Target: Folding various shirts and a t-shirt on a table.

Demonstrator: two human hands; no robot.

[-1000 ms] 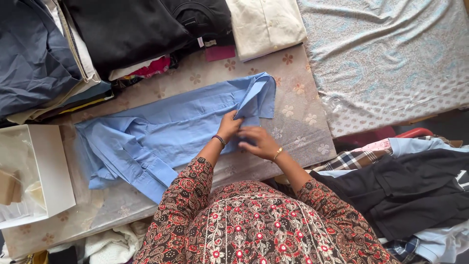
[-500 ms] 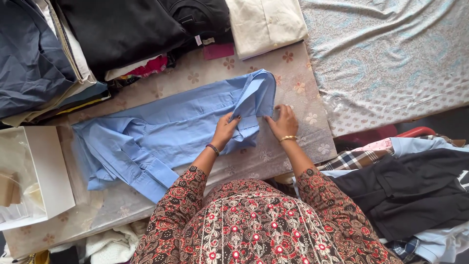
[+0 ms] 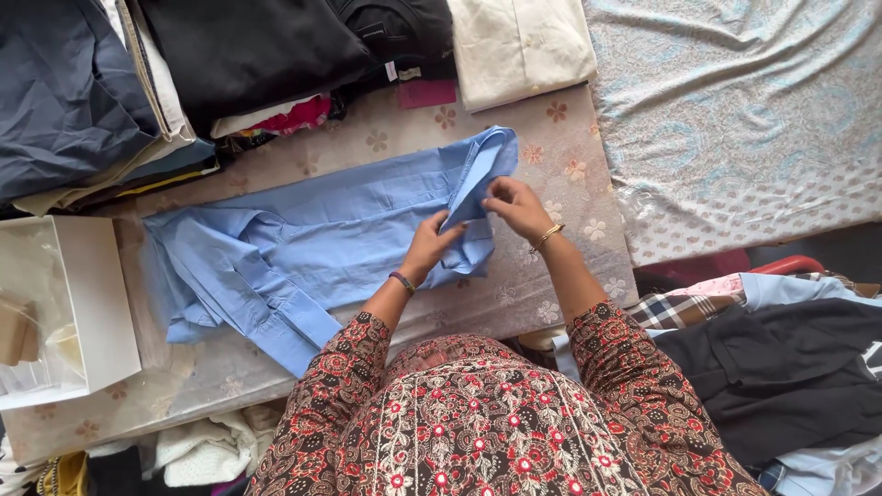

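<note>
a: where's the blue shirt lying?

b: across the middle of the frame, flat on a table with a flowered cover. collar and sleeves point toward the left, and the hem end is bunched up near the centre right.

a: and the hands?

b: both at that bunched end. the left hand has its fingers closed on a fold of the blue cloth, pinching it from below. the right hand comes in from above with fingertips drawn together on the same edge, so the cloth looks caught between them. how firm that pinch is, i can't tell.

a: why hold it so close together?

b: my guess is that gripping one edge with both hands keeps the flap from slipping while it's doubled over. the rest of the shirt stays spread flat, which would keep a crease straight.

a: anything else around?

b: stacked clothes along the top: a navy garment at upper left, black ones beside it, a cream folded piece at top centre. a white box sits at the left edge, just beside the shirt's sleeves. a pale patterned sheet fills the upper right, and more clothes, including a dark garment, lie at lower right.
</note>
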